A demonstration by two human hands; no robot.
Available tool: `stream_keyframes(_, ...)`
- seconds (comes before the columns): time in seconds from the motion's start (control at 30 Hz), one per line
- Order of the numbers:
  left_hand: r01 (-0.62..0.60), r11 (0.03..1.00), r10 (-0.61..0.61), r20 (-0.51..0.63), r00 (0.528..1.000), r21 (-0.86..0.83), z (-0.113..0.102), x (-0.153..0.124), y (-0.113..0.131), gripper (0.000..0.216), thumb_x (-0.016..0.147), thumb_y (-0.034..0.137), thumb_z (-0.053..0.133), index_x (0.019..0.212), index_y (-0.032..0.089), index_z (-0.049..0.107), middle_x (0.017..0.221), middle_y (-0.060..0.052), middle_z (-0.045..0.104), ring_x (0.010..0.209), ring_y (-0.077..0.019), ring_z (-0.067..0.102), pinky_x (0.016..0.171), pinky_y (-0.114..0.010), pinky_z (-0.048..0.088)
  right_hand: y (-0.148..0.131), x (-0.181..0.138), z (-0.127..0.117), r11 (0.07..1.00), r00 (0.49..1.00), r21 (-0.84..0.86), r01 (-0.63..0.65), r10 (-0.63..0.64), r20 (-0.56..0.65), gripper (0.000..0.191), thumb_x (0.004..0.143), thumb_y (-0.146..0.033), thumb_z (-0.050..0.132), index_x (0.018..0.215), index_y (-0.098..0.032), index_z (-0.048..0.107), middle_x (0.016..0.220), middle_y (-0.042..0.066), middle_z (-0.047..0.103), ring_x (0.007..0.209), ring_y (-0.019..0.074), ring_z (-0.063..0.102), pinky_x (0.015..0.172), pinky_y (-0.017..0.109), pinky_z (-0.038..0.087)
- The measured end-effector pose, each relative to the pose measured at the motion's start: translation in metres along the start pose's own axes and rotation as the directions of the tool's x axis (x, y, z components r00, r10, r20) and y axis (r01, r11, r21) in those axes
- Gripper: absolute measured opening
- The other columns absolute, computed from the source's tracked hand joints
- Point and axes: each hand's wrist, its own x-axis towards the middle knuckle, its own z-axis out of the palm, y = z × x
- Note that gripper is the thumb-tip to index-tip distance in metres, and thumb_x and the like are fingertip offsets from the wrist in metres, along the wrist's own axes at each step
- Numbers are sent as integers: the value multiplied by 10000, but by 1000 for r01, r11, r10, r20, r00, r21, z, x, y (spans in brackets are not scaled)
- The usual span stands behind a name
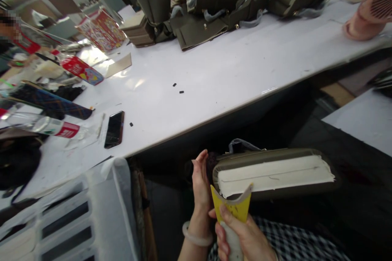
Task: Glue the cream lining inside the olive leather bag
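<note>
An olive-green handbag [266,153] lies in front of me below the table edge, its long narrow side facing up. A white strip [275,175] with a line along it and ragged ends covers that side. My left hand [201,183] is at the bag's left end, fingers stretched upward; whether it presses on the bag I cannot tell. In my right hand [241,232] is a scraper with a yellow, concave-edged head [234,208] and a pale handle. The thumb lies on the yellow head, whose tips are at the bag's near left corner.
Several olive bags [202,32] line the back of the white table [232,73]. A phone [114,129], a bottle [58,127] and a red carton [81,69] lie left. A pink fan [367,16] stands right. A plastic-covered crate [113,200] is at lower left.
</note>
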Motion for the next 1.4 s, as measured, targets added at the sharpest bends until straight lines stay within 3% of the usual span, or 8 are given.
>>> stream_keyframes(0.1, -257, 935, 170, 326, 930, 246, 9, 0, 24, 634, 975, 613, 275, 1095, 202, 743, 1232, -72, 695, 1283, -262, 539, 1210, -437, 225, -1, -2, -2, 1000, 1000, -26, 3, -4, -10, 596, 651, -684, 767, 825, -138, 602, 494, -54, 497, 360, 63, 399, 379, 203, 362)
stream_keyframes(0.17, -365, 861, 198, 428, 882, 355, 15, -5, 33, 608, 995, 559, 285, 995, 206, 780, 1089, -63, 752, 1162, -255, 631, 1205, -443, 241, -2, -3, -4, 999, 1000, -51, 7, -8, -5, 583, 665, -693, 751, 786, -147, 586, 478, -55, 489, 348, 65, 399, 373, 200, 355)
stream_keyframes(0.63, -308, 838, 213, 250, 944, 449, 32, -4, 28, 615, 1024, 449, 290, 768, 201, 791, 831, -34, 781, 882, -213, 722, 1118, -412, 384, -20, 6, -16, 962, 998, -268, -53, 59, 14, 710, 578, -840, 669, 542, -140, 561, 358, -15, 444, 290, 78, 396, 332, 197, 329)
stream_keyframes(0.87, -361, 672, 278, 231, 932, 647, 40, -1, 32, 537, 961, 532, 436, 728, 192, 781, 750, -62, 755, 720, -209, 678, 808, -349, 524, -29, -3, -12, 963, 1000, -268, 22, -22, 2, 645, 668, -777, 674, 594, -145, 574, 432, 2, 510, 357, 90, 463, 404, 209, 380)
stream_keyframes(1.0, -200, 932, 155, 167, 974, 301, 31, -2, 31, 627, 969, 582, 345, 826, 156, 782, 880, -101, 769, 882, -243, 699, 894, -379, 518, -42, -26, -19, 928, 998, -370, -34, 49, 31, 637, 682, -751, 690, 837, -135, 637, 506, 0, 556, 376, 109, 490, 399, 221, 400)
stream_keyframes(1.13, -84, 982, 94, 53, 994, -170, 5, -22, 14, 514, 983, 516, 368, 1177, 167, 692, 1277, -95, 668, 1274, -247, 550, 1146, -409, 347, -96, -55, -24, 894, 997, -443, 71, -53, 53, 564, 740, -622, 730, 1074, -180, 624, 694, 23, 626, 403, 80, 452, 408, 227, 392)
stream_keyframes(1.27, -71, 991, 79, 64, 995, -115, -15, -59, -6, 433, 950, 379, 495, 1332, 201, 596, 1434, -77, 546, 1376, -263, 440, 1199, -420, 271, -186, -56, -13, 767, 950, -589, 256, -312, 6, 528, 677, -555, 792, 1034, -197, 639, 728, 29, 603, 473, 89, 421, 428, 228, 397)
stream_keyframes(1.4, -49, 999, 47, 127, 991, 17, -16, -78, -7, 510, 903, 310, 576, 1408, 268, 515, 1480, -38, 494, 1415, -269, 380, 1214, -417, 249, -282, -9, -6, 430, 836, -870, 240, -547, -40, 516, 711, -503, 734, 1090, -175, 612, 626, -7, 480, 531, 132, 437, 441, 229, 368)
